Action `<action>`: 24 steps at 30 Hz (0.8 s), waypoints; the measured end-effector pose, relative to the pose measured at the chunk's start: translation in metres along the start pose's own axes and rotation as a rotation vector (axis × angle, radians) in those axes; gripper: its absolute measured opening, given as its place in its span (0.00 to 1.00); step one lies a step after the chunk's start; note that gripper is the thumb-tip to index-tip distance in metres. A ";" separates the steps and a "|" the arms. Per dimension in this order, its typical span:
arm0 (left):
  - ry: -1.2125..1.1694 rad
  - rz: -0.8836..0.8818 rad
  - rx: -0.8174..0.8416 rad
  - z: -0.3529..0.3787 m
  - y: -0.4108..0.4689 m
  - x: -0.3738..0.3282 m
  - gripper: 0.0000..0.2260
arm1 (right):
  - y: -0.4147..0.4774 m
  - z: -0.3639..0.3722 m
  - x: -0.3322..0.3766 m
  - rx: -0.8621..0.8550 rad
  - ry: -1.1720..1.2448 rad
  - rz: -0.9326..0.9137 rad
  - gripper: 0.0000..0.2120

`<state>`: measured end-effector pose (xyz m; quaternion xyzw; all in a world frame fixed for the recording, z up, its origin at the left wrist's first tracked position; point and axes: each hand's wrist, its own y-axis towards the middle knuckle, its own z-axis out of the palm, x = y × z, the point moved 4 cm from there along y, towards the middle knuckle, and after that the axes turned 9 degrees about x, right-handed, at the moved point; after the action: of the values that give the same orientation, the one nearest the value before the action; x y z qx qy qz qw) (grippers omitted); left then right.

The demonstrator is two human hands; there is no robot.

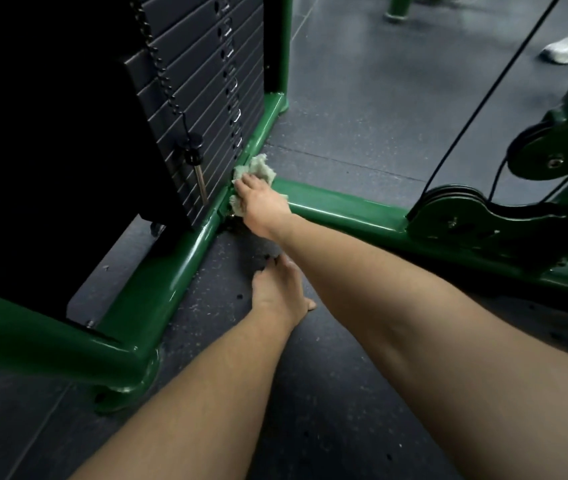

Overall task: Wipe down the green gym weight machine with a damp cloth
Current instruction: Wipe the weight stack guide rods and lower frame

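Note:
The green weight machine's base frame lies low on the floor, its tubes meeting in a corner beside the black weight stack. My right hand presses a crumpled pale green cloth onto that corner joint, fingers stretched over the cloth. Most of the cloth is hidden under the hand. My left hand rests flat on the dark rubber floor just in front of the joint, fingers spread and holding nothing.
A selector pin on a bead chain hangs in front of the stack. Pulleys and black cables stand at the right on the frame. Someone's white shoe is at the far right. Grey rubber floor surrounds the frame.

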<state>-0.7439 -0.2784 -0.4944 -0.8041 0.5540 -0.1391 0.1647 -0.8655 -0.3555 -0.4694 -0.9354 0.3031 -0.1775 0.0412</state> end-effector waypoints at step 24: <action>-0.609 0.014 0.236 -0.041 -0.038 -0.053 0.27 | -0.219 -0.059 -0.147 0.069 0.031 0.442 0.14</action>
<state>-0.7472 -0.2204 -0.4433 -0.7803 0.4648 0.0457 0.4159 -0.8759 -0.0899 -0.4185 -0.8413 0.4951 -0.1887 0.1067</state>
